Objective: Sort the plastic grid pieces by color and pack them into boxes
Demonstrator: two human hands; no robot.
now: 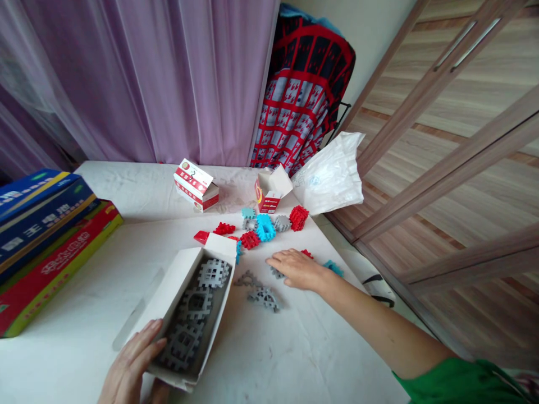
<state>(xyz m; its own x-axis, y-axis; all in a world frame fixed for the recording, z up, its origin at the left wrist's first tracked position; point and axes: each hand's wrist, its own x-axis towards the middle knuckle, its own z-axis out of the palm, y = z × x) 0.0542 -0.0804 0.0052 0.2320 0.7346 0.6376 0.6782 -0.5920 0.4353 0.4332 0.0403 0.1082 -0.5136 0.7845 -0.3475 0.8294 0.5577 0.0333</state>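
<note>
My left hand (133, 359) grips the near left side of a long open cardboard box (172, 294), its thumb low beside the near end. Several flat grey interlocking blocks (197, 303) with toothed edges lie in the box. To the right of it, my right hand (297, 269) is low over the table, fingers stretched out to the left. A grey toothed block (277, 273) shows partly from under this palm; the rest of it is hidden. Loose grey blocks (264, 298) lie on the table between the box and my right hand.
Built red, blue and grey block pieces (265, 227) sit beyond my hands. Behind them stand a closed-looking small box (196, 185), an open red box (269, 193) and a white plastic bag (330, 174). Stacked boxed games (54, 241) are at left. A blue block (333, 267) lies near the right edge.
</note>
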